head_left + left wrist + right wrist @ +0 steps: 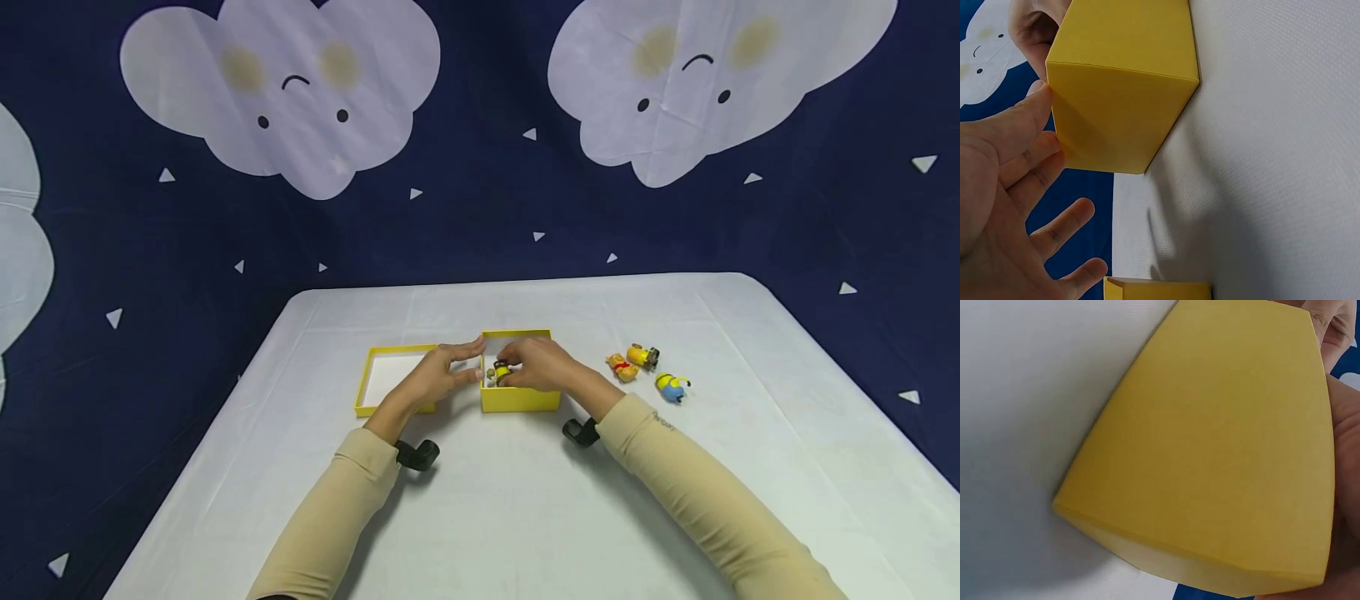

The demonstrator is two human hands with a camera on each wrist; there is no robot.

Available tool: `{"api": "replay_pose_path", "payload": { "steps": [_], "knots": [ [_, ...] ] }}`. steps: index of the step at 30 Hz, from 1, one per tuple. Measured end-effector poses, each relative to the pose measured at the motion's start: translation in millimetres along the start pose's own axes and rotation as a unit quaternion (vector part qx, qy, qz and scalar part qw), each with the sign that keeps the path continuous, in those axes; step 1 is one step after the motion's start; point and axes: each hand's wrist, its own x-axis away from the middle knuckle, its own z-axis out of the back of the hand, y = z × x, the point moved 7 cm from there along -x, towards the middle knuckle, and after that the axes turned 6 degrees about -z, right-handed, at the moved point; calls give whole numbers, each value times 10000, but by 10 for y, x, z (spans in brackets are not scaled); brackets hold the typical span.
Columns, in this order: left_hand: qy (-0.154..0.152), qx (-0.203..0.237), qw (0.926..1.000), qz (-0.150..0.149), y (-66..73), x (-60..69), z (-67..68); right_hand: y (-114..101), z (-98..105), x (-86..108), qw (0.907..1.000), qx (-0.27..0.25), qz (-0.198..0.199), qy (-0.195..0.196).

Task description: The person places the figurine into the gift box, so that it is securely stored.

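Observation:
A yellow box with a white inside stands upright on the table, its top uncovered. My left hand touches its left side with spread, nearly straight fingers; in the left wrist view that hand has its thumb and fingertips on the edge of the box. Over the box, my right hand reaches in from the right, fingers curled round a small yellow and brown figure. In the right wrist view the box hides most of the right hand.
Left of the box lies a shallow yellow lid, white inside. On the right are three small figures: an orange one with red, a yellow and brown one and a yellow and blue one. A dark blue cloth with clouds hangs behind.

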Motion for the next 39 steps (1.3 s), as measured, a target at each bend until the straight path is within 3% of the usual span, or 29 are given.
{"api": "replay_pose_path", "payload": {
  "steps": [14,30,39],
  "knots": [
    [20,-40,9999,-102,26,2,-2,-38,-39,-24,9995,291,87,-25],
    [70,-114,9998,-145,26,13,-3,-49,-74,-67,9958,606,-302,-616],
    [113,-105,9996,-235,26,5,2,-56,-67,-79,9949,668,-453,-613]
  ]
}}
